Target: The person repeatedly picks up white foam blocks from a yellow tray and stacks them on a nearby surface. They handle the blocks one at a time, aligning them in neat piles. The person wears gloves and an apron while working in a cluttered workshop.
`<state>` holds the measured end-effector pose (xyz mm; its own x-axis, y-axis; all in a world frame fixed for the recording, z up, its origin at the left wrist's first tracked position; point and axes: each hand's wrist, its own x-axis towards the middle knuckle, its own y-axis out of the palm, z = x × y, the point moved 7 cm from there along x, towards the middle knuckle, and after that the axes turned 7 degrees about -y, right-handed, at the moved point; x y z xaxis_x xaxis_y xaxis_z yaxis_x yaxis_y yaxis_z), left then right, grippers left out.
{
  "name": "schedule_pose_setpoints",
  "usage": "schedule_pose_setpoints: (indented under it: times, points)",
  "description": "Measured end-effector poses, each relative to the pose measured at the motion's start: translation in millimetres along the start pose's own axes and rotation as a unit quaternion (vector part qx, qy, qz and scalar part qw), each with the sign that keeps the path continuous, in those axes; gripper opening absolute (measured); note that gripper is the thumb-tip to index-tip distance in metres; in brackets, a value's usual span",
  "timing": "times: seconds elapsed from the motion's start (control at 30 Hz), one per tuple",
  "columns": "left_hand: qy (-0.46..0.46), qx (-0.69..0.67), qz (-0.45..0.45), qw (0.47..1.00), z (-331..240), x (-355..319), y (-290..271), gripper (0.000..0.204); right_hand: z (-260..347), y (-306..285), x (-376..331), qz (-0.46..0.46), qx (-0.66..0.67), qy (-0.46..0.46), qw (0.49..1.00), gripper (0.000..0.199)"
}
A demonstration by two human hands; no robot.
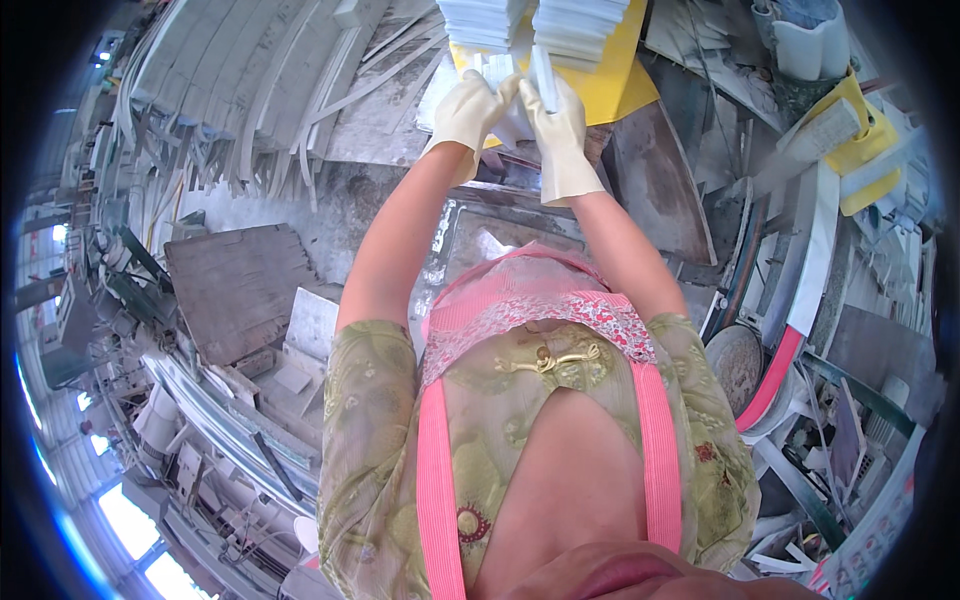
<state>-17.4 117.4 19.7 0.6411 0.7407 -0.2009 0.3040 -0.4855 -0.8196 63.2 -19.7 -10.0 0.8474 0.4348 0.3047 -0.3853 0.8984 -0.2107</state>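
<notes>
Both of my hands wear cream rubber gloves and reach out to the far middle. My left hand [468,112] has its fingers closed at a few small white pieces [497,68], whose lower part it hides. Close beside it, my right hand [558,122] grips a narrow white strip [543,76] that stands up between thumb and fingers. Just beyond lie a left stack of white strips [482,22] and a right stack of white strips [580,32], on a yellow sheet [622,85].
Long pale slabs [215,85] are piled at the far left, with thin offcuts hanging from them. A brown board [240,290] lies at the left. A curved dark panel [660,175] stands right of my hands. A white bucket-like container [812,45] is at the far right.
</notes>
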Motion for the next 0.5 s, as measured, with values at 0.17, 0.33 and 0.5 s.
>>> schedule_pose_setpoints:
  times: [0.17, 0.33, 0.5]
  points:
    - [0.036, 0.010, 0.018, 0.999, -6.9, 5.0, -8.0, 0.072, -0.8, 12.9, -0.1, 0.091, -0.028, -0.016, 0.995, 0.047]
    - [0.312, 0.348, -0.032, 0.883, -34.6, -7.6, 8.6, 0.061, -15.8, 20.8, -9.4, 0.223, 0.065, 0.045, 0.972, 0.084]
    - [0.133, -0.281, 0.016, 0.950, -30.6, 1.8, 29.3, 0.065, -2.4, -20.8, -19.2, 0.262, 0.066, -0.093, 0.958, 0.096]
